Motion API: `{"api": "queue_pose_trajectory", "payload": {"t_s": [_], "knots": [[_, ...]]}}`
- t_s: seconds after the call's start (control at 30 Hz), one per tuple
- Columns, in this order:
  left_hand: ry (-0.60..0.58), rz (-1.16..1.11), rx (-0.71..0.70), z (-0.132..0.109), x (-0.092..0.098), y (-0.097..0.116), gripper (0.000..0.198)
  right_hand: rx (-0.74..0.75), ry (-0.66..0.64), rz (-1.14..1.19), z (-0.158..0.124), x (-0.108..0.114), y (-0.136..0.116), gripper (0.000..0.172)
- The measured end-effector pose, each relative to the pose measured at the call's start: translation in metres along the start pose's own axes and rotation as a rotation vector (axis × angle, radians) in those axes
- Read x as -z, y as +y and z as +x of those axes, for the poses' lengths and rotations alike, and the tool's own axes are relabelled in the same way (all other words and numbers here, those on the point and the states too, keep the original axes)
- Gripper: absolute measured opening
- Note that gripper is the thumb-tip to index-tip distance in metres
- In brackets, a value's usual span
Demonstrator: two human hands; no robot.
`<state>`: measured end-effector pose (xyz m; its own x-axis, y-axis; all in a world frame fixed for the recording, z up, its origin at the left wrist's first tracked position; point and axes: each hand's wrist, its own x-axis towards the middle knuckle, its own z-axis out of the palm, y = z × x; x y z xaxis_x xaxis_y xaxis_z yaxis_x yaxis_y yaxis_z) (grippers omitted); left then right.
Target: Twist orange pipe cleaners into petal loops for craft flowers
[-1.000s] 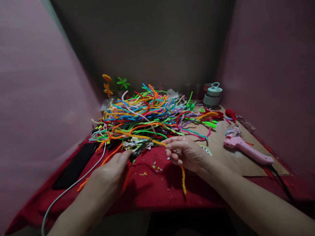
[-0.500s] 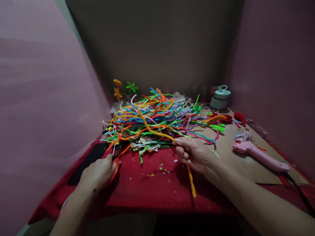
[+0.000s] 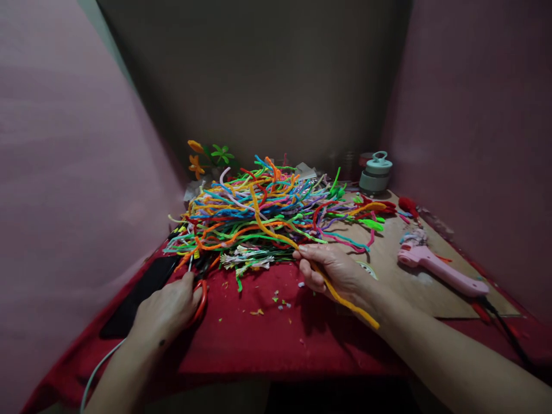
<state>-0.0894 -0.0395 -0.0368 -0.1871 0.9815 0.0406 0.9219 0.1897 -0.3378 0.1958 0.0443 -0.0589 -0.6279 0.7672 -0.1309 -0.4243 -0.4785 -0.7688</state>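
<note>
My right hand [image 3: 330, 267] pinches a yellow-orange pipe cleaner [image 3: 345, 302] between thumb and fingers. One end curves up over the pile, and the other slants down past my wrist. At the left, my left hand [image 3: 170, 305] is closed on scissors with an orange-red handle [image 3: 201, 302]; fingers cover part of them. A large tangled heap of multicoloured pipe cleaners [image 3: 259, 207] lies beyond both hands. At its near edge is a bundle of thin green stems with whitish tips [image 3: 245, 257].
A pink glue gun [image 3: 444, 271] rests on a brown board [image 3: 388, 276] at the right. A black phone-like slab [image 3: 138, 296] lies at the left. Behind stand a teal lidded container [image 3: 376, 173] and pipe-cleaner flowers [image 3: 196, 167]. Scraps dot the red cloth [image 3: 259, 351].
The pipe cleaner's lower end has swung from hanging down to slanting right across my right wrist, and its upper end has shifted. The whole view has moved slightly. My left hand stays on the scissors.
</note>
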Motion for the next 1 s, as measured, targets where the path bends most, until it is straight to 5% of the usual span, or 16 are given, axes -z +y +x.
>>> {"api": "queue_pose_trajectory", "payload": {"t_s": [0.17, 0.4, 0.53, 0.7, 1.0], "knots": [[0.028, -0.179, -0.004, 0.002, 0.013, 0.01, 0.036, -0.006, -0.034, -0.024, 0.001, 0.0, 0.002, 0.02], [0.076, -1.432, -0.2, 0.018, 0.062, 0.082, 0.042, -0.029, -0.024, -0.039, 0.0, -0.002, 0.003, 0.019], [0.273, -1.859, -0.184, 0.038, 0.078, 0.106, 0.021, -0.04, -0.04, -0.041, 0.0, -0.004, 0.002, 0.017], [0.352, -2.193, -0.186, 0.059, 0.078, 0.115, 0.014, -0.033, -0.094, -0.03, -0.001, -0.006, 0.005, 0.018], [0.064, -2.463, -0.108, 0.072, 0.075, 0.106, 0.006, -0.017, -0.175, -0.078, -0.006, -0.005, 0.003, 0.016]]}}
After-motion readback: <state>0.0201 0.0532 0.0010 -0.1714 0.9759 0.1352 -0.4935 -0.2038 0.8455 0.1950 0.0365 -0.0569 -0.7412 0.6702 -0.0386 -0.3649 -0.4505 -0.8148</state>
